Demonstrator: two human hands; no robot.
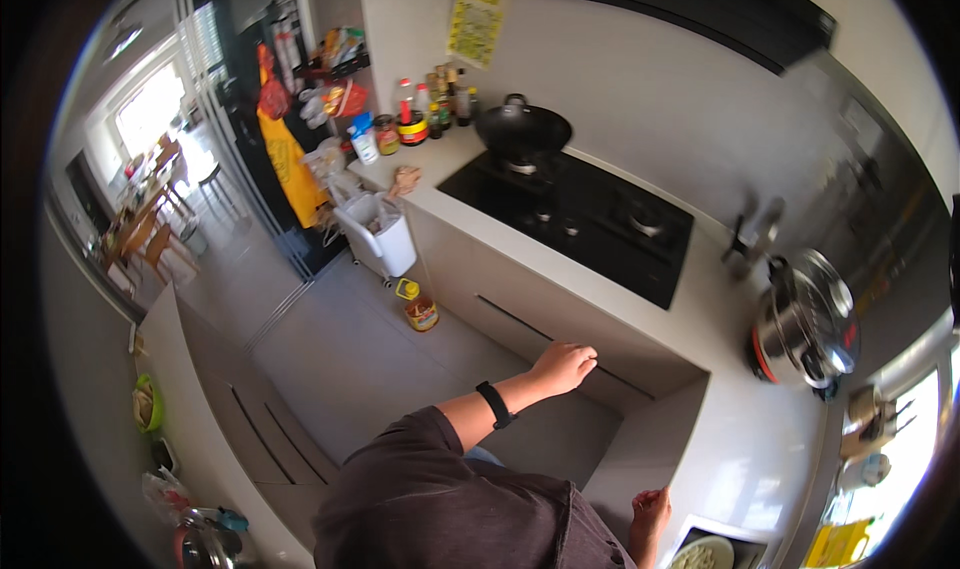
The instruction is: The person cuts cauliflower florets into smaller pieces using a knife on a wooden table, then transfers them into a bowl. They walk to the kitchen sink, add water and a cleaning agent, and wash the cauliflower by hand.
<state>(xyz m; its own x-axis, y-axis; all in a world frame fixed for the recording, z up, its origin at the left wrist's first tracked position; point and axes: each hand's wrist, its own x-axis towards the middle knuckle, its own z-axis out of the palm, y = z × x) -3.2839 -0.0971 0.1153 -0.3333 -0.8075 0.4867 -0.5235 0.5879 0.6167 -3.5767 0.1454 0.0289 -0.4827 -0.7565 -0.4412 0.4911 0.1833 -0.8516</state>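
Observation:
My left hand [565, 369], with a black band on its wrist, is held out in front of me with its fingers curled into a loose fist. It overlaps the dark handle groove [520, 321] of a beige drawer front; whether it touches is unclear. Lower right, my right hand [651, 512] is raised beside the counter edge, fingers curled in. Nothing shows in either hand. Nearest to the right hand is a bowl of pale food pieces [703, 553], partly cut off by the lower edge.
On the counter ahead, a black wok [522, 129] sits on the black gas cooktop [610, 219]. Sauce bottles [436, 114] stand left of it. A steel steamer pot [800, 334] stands right. A white bin [378, 234] and an oil jug [421, 313] are on the floor.

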